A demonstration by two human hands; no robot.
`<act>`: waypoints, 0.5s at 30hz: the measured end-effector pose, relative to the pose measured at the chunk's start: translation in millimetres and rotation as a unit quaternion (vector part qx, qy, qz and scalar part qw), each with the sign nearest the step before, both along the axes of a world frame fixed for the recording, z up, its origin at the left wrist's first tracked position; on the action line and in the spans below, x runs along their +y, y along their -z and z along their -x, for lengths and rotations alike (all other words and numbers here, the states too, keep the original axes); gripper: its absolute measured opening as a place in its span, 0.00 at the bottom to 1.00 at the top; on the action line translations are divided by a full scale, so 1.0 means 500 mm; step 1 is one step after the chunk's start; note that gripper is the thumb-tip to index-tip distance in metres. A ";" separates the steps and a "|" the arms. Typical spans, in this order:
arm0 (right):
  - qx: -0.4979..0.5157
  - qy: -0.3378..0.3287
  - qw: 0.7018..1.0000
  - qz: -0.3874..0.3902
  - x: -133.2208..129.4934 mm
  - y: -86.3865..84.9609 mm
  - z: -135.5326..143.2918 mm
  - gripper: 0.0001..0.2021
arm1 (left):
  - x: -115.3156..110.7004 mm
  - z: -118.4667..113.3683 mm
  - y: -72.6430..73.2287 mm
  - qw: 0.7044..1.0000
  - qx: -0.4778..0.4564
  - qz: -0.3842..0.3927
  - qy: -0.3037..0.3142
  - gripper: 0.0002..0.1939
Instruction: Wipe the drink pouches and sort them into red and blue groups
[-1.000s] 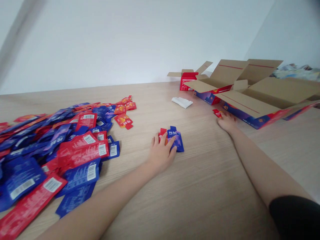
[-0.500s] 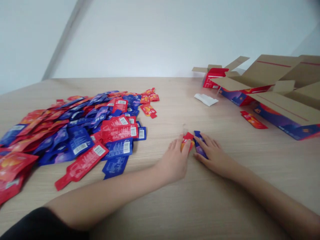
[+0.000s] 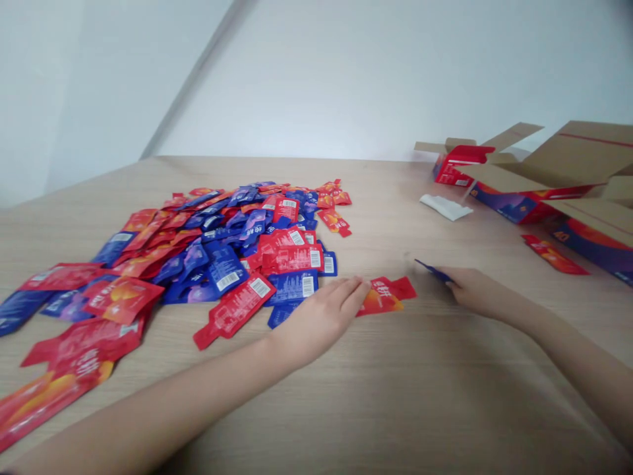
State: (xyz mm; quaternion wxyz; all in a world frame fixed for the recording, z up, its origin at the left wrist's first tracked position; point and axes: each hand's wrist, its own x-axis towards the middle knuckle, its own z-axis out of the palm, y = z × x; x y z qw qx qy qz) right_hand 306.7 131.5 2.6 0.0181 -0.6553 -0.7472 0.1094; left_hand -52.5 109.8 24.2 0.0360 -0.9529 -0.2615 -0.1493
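Observation:
Flat on the wooden table lies a red and orange spouted pouch (image 3: 386, 295), its narrow end pointing right. My left hand (image 3: 321, 313) rests over this pouch's left end, fingers stretched out and close together; whether they press on it I cannot tell. To the right, my right hand (image 3: 475, 293) pinches a blue pouch (image 3: 433, 269), lifted off the table and seen almost edge-on. A large heap of red and blue pouches (image 3: 222, 264) spreads out on the left, reaching behind my left hand.
Open cardboard boxes (image 3: 519, 204) with red and blue printing stand at the right, behind a single red pouch (image 3: 554, 254). A smaller red box (image 3: 457, 165) and a folded white piece (image 3: 446, 206) lie farther back. A pale wall (image 3: 370, 79) rises behind the table.
My right hand has moved right and picked up the blue pouch from the table. My left hand has slid left off most of the red pouch, uncovering it. The view has turned left.

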 end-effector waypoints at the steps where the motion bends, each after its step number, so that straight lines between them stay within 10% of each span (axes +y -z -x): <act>1: 0.030 -0.022 0.999 0.001 0.016 -0.012 0.022 0.22 | 0.000 0.022 -0.002 1.000 -0.029 -0.004 -0.001 0.28; 7: 0.240 -0.185 0.937 -0.175 0.152 -0.055 0.309 0.30 | 0.001 0.091 0.013 0.995 -0.093 0.009 -0.033 0.38; 15: 0.219 -0.246 0.923 -0.199 0.271 0.051 0.598 0.29 | -0.002 0.108 0.004 0.977 -0.192 0.049 -0.075 0.43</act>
